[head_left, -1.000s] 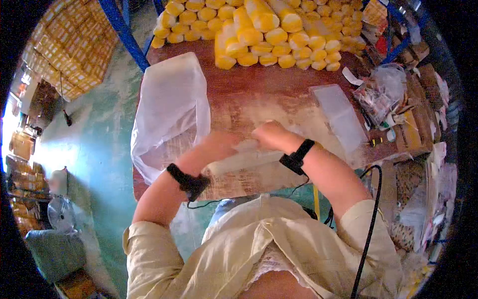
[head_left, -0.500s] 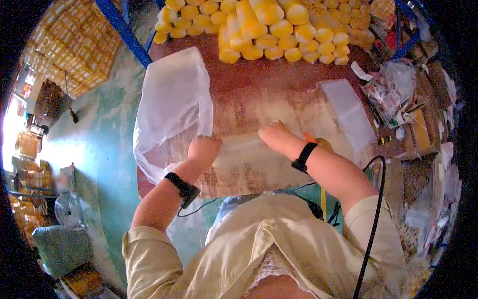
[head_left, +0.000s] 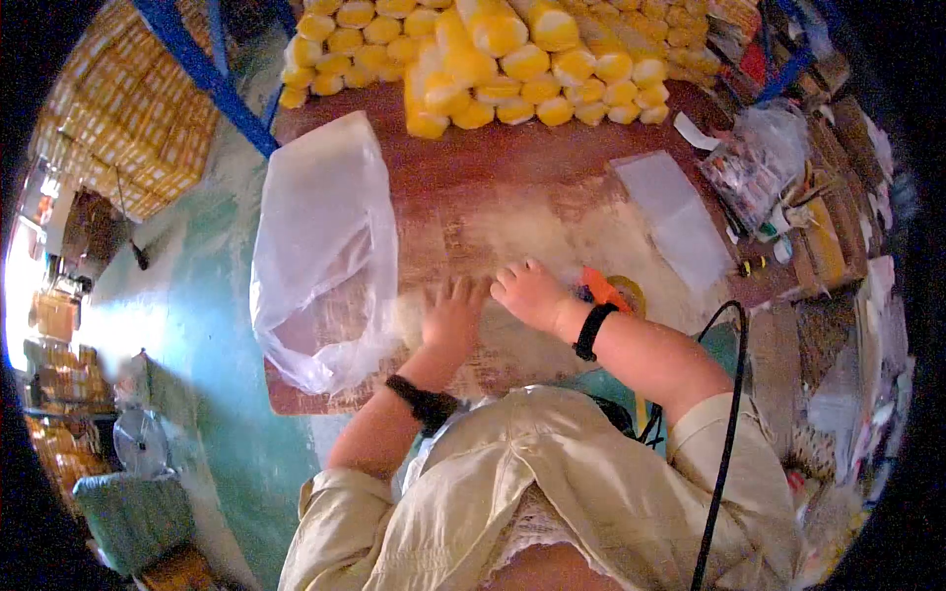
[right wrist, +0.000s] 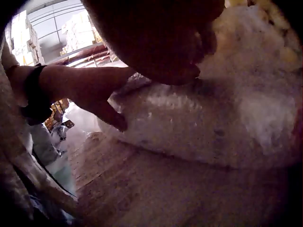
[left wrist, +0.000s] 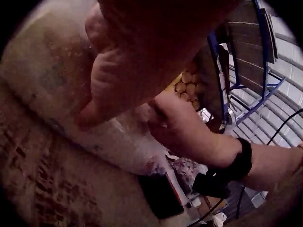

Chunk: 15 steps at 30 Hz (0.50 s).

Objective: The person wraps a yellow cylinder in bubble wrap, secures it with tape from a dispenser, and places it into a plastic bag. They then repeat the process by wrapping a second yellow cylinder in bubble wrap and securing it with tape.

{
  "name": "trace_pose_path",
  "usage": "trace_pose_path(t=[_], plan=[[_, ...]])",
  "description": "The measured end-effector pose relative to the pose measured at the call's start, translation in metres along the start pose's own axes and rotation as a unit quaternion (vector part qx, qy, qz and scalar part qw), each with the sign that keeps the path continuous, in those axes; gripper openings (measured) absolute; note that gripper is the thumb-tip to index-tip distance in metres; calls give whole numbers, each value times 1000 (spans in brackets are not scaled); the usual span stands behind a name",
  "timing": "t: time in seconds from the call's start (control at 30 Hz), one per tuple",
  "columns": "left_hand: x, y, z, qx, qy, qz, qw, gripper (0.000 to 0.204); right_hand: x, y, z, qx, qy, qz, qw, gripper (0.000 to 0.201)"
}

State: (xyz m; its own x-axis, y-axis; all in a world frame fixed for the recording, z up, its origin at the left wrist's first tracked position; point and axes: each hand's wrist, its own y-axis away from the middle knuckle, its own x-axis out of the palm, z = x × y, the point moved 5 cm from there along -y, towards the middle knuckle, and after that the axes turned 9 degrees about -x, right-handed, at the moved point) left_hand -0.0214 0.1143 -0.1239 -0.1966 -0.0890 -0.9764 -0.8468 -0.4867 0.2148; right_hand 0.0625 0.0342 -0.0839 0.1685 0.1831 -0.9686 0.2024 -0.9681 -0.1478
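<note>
Clear, shiny plastic film (right wrist: 161, 118) lies across the near part of the table, under both hands; the head view shows only a faint pale end of it beside the left hand. My left hand (head_left: 455, 320) rests on this film with its fingers spread and straight, the thumb pressed down on it in the right wrist view. Close to its fingertips, my right hand (head_left: 535, 294) has its fingers curled in at the film and pinches it, as the left wrist view shows. An orange tape dispenser (head_left: 603, 288) with a tape roll lies beside the right wrist.
A large translucent plastic bag (head_left: 320, 227) lies on the left of the table (head_left: 493, 177). Flat clear bags (head_left: 670, 212) lie on the right, near a bag of small items (head_left: 759, 163). Yellow-and-white rolls (head_left: 522, 64) are stacked at the back. A black cable (head_left: 724, 453) hangs by the right arm.
The hands moved together over the film, stood apart at its two ends half a second ago, and are now close together again. The left hand's curled fingers have spread out flat.
</note>
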Motion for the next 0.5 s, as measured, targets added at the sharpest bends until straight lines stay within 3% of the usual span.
trace_pose_path(t=[0.07, 0.13, 0.23, 0.27, 0.37, 0.43, 0.47, 0.5], plan=[[-6, 7, -1, 18, 14, 10, 1000, 70, 2, 15, 0, 27, -17, 33, 999, 6], [-5, 11, -3, 40, -9, -4, 999, 71, 5, 31, 2, 37, -7, 12, 999, 8], [20, 18, -17, 145, -127, -182, 964, 75, -4, 48, -2, 54, -71, -23, 996, 10], [25, 16, -16, 149, -127, -185, 963, 77, -11, 54, -3, 61, -106, -34, 992, 11], [21, 9, -15, 148, -112, -172, 967, 80, -27, 97, -35, 259, -211, 30, 942, 20], [8, -7, -9, 123, -88, -135, 979, 83, -22, 145, -42, 399, -238, -66, 883, 23], [-1, -13, -7, 116, -86, -75, 987, 83, -15, 168, -40, 465, -249, -117, 842, 26], [-26, -16, -5, 108, -85, -16, 990, 84, -6, 181, -34, 478, -240, -104, 839, 37]])
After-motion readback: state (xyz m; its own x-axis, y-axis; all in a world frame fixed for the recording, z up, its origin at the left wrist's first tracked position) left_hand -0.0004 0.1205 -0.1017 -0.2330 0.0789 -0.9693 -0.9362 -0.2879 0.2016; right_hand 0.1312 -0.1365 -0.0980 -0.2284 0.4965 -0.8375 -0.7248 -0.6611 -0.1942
